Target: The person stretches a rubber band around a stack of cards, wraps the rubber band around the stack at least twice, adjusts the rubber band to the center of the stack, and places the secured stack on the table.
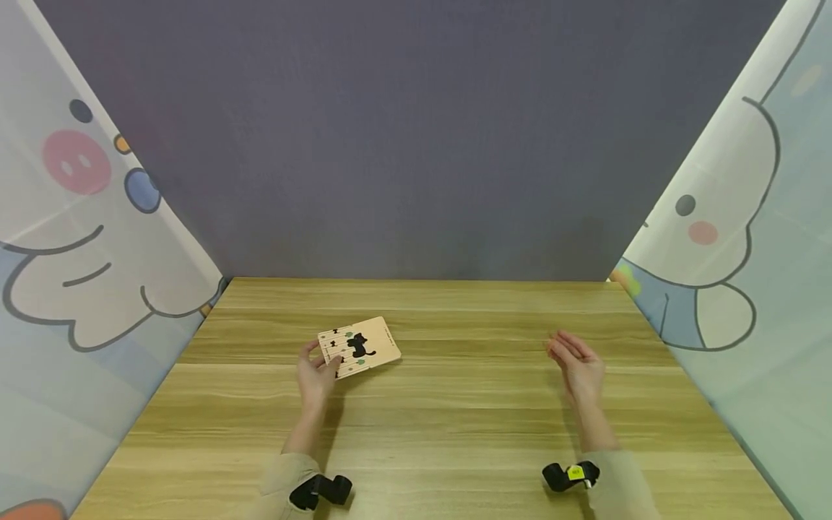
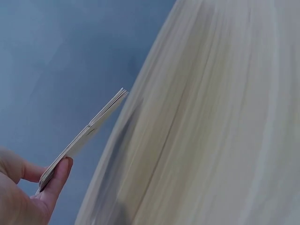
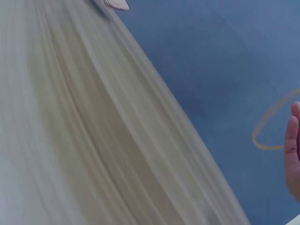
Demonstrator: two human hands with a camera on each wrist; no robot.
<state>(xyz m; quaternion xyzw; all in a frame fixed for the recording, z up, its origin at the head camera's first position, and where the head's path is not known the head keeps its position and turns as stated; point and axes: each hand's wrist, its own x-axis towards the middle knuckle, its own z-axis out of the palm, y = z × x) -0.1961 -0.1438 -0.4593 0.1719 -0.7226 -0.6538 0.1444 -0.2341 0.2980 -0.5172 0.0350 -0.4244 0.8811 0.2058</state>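
My left hand [image 1: 316, 379] grips a small cream notebook [image 1: 383, 347] by its left edge, thumb on top. A black cat, small bows and green leaves decorate its cover. Edge-on in the left wrist view, the notebook [image 2: 89, 129] shows thin layers, held above the table between thumb and fingers. On the right, my right hand [image 1: 583, 372] pinches a thin yellow-orange rubber band [image 3: 257, 142], which hangs out as a loop in the right wrist view. Only part of that loop shows there, beside the fingers [image 3: 291, 136].
Both hands are over a wooden table [image 1: 455, 419]. A grey-blue panel [image 1: 416, 144] rises behind its far edge. Cartoon-printed curtains flank it, one on the left [image 1: 84, 289] and one on the right [image 1: 747, 253]. Black cameras [image 1: 334, 490] sit on both wrists.
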